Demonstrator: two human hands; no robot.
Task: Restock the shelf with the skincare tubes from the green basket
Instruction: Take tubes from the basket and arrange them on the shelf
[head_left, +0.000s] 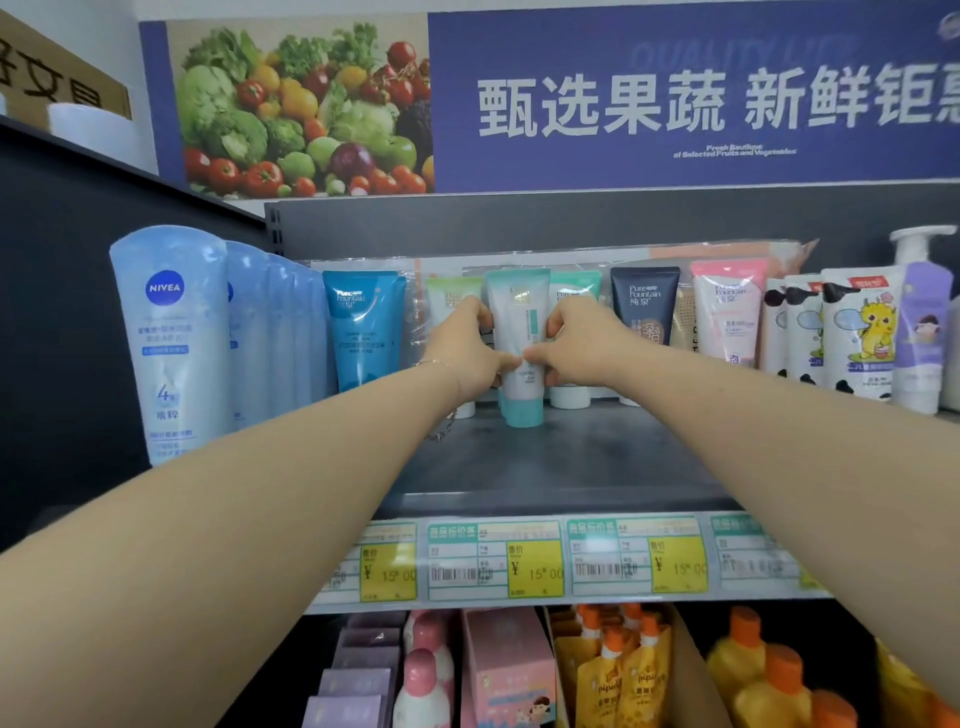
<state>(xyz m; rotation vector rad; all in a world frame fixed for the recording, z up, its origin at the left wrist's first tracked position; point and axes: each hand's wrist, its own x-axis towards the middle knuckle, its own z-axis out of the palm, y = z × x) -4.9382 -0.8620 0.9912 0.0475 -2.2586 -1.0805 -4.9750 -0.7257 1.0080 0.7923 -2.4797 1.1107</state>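
Holding the tube (519, 332) from both sides, left hand (470, 348) and right hand (576, 343) grip it mid-body — light, soft, smooth plastic.

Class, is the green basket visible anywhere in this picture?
No: only the shelf, its products and both hands on the teal-capped tube show.

Dark grey metal shelf (571, 467), front half bare, price tags w/ yellow patches along its edge. Standing cap-down at the back, L to R: pale blue Nivea tubes (171, 338), blue tube (363, 327), teal-capped white tube (519, 332), navy tube (644, 301), pink tube (727, 312), white cartoon-print tubes (857, 332).
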